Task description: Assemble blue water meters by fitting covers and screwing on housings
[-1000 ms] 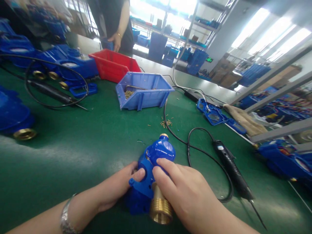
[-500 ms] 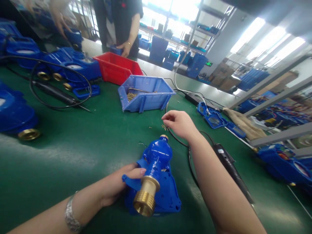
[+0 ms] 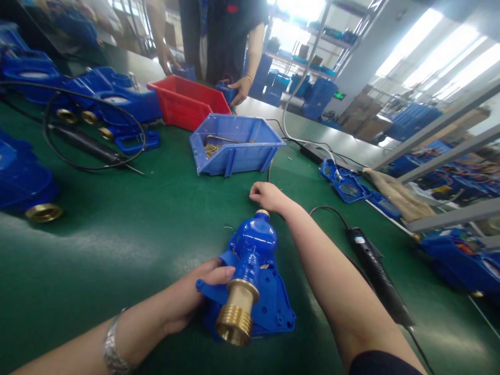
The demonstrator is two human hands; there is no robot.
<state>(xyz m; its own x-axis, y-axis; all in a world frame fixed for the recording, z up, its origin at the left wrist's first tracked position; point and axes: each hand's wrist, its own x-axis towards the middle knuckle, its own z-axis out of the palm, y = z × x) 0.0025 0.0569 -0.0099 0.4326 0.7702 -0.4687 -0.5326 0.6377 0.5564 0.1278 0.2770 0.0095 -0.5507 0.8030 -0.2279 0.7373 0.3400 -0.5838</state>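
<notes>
A blue water meter [image 3: 255, 239] with brass threaded ends lies on the green table in front of me, its larger brass end toward me. My left hand [image 3: 191, 294] is closed around its left side, thumb on top beside the pipe. Just beyond the far brass end is my right hand [image 3: 269, 197], low over the table with fingertips pinched together. Whatever those fingers hold, if anything, is hidden. Farther back stands a light blue bin [image 3: 250, 151] with small brass-coloured screws [image 3: 212, 150] and a bent metal rod inside.
A red bin [image 3: 183, 107] adjoins the blue one. Corded power screwdrivers lie right [image 3: 377, 276] and left [image 3: 86, 145]. More blue meters [image 3: 117, 99] crowd the left. Blue plastic covers [image 3: 347, 186] and a cloth [image 3: 398, 195] lie right. A co-worker's hand [image 3: 241, 88] is across the table.
My right hand has moved slightly left and its fingers have closed more; the loose screws seen by it before are now hidden. My left hand keeps its hold. The view has shifted slightly.
</notes>
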